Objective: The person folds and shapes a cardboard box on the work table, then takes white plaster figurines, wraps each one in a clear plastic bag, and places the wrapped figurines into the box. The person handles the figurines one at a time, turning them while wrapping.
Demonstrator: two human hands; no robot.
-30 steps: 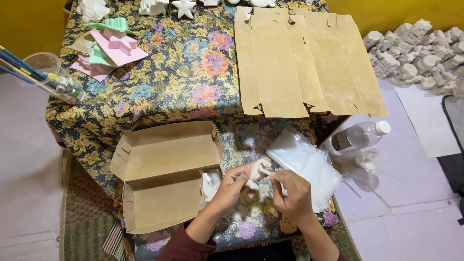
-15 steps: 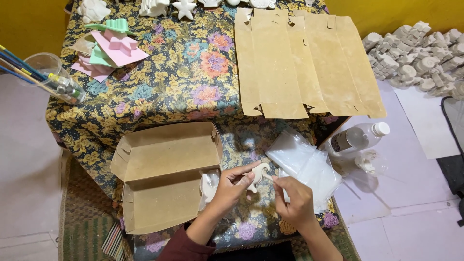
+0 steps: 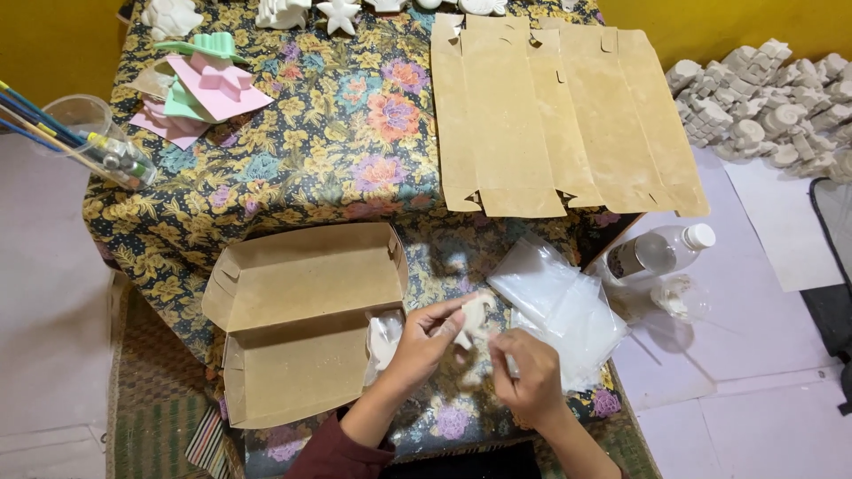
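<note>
My left hand point(image 3: 424, 344) holds a small white plaster figure point(image 3: 474, 318) by its side, just above the floral cloth point(image 3: 346, 151). My right hand point(image 3: 530, 380) is closed beside it, pinching something small and pale at the figure's lower edge; what it pinches is too small to make out. An open brown cardboard box point(image 3: 297, 324) lies to the left of my hands, with a wrapped white piece point(image 3: 384, 339) at its right edge. A stack of clear plastic bags point(image 3: 561, 306) lies to the right.
Flat brown box blanks point(image 3: 559, 111) lie at the back. Pink and green moulds point(image 3: 200, 89) and a cup of brushes point(image 3: 89, 142) are at the left. A clear bottle point(image 3: 661, 253) and a pile of white figures point(image 3: 763, 98) are on the floor at the right.
My hands shifted slightly; the plaster figure has turned a little in my left hand and my right hand has come closer under it.
</note>
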